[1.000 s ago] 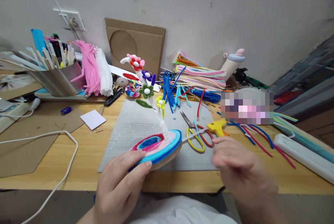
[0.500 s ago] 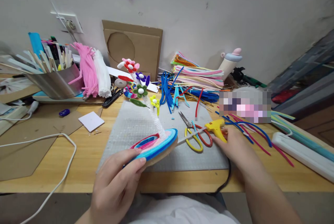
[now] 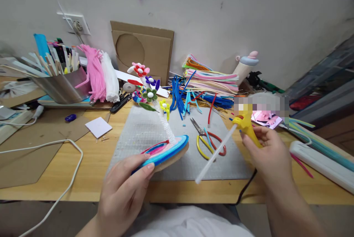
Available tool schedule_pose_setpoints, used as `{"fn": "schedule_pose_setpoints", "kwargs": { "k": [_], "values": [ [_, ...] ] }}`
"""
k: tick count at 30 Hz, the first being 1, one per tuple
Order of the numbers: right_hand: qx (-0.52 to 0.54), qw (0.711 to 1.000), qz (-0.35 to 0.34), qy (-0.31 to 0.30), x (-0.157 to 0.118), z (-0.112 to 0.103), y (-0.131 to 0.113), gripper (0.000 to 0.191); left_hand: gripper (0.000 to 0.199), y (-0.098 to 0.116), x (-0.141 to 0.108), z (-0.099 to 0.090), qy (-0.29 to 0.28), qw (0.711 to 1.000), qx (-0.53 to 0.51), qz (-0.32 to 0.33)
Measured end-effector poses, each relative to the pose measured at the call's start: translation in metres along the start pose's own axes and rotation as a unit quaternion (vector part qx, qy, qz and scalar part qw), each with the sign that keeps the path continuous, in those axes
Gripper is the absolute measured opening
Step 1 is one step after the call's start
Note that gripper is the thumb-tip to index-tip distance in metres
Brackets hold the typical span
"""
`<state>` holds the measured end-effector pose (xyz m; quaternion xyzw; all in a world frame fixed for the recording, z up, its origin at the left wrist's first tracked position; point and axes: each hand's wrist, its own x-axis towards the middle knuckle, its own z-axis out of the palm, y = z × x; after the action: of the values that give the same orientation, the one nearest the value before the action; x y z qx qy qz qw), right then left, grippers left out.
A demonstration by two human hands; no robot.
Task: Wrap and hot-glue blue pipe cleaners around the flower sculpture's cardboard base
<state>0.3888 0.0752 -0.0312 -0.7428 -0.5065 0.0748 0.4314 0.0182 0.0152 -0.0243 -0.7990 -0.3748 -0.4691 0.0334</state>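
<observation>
Between thumb and fingers, my left hand [image 3: 125, 185] grips the near left edge of a round pipe-cleaner base [image 3: 171, 152], striped blue, white and pink over a cardboard underside. A white wrapped stem [image 3: 165, 124] rises from it, leaning left, with red, purple, green and yellow flowers [image 3: 151, 95]. The base is tilted above the grey cutting mat [image 3: 177, 172]. My right hand [image 3: 272, 152] is closed round the handle of a yellow glue gun [image 3: 246, 124], raised to the right of the mat. A long translucent glue stick [image 3: 215, 154] juts from the gun toward the lower left.
Scissors [image 3: 211, 143] with red and yellow handles lie on the mat. Bundles of pipe cleaners [image 3: 211, 80] stand behind it. At left are a metal pot of sticks [image 3: 65, 86] and a white cable [image 3: 73, 167]; a power strip [image 3: 320, 163] lies at right.
My right hand has lifted the glue gun up and to the right, turning it so the glue stick points down-left, away from the base. My left hand and the flower piece have barely moved.
</observation>
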Motion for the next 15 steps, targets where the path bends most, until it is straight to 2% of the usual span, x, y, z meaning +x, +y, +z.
{"fn": "schedule_pose_setpoints", "kwargs": {
  "k": [2,5,7,12,15],
  "values": [
    [0.133,0.99,-0.001,-0.046,-0.002,0.005,-0.022,0.043,0.048,-0.001,0.002,0.0,0.01,1.0,0.0,-0.007],
    [0.291,0.945,0.008,-0.148,-0.007,0.017,-0.06,0.043,0.042,-0.004,0.009,0.0,0.018,1.0,0.0,-0.021],
    [0.342,0.921,-0.018,-0.183,-0.015,0.026,-0.085,0.04,0.038,-0.004,0.016,0.0,0.011,1.0,-0.001,-0.022],
    [0.407,0.884,-0.133,-0.186,-0.044,0.034,-0.138,0.036,0.03,-0.004,0.031,0.002,-0.025,1.0,0.007,-0.018],
    [0.465,0.833,-0.195,-0.229,-0.055,0.034,-0.162,0.032,0.032,-0.006,0.038,0.006,-0.04,0.999,0.005,-0.024]
  ]
}}
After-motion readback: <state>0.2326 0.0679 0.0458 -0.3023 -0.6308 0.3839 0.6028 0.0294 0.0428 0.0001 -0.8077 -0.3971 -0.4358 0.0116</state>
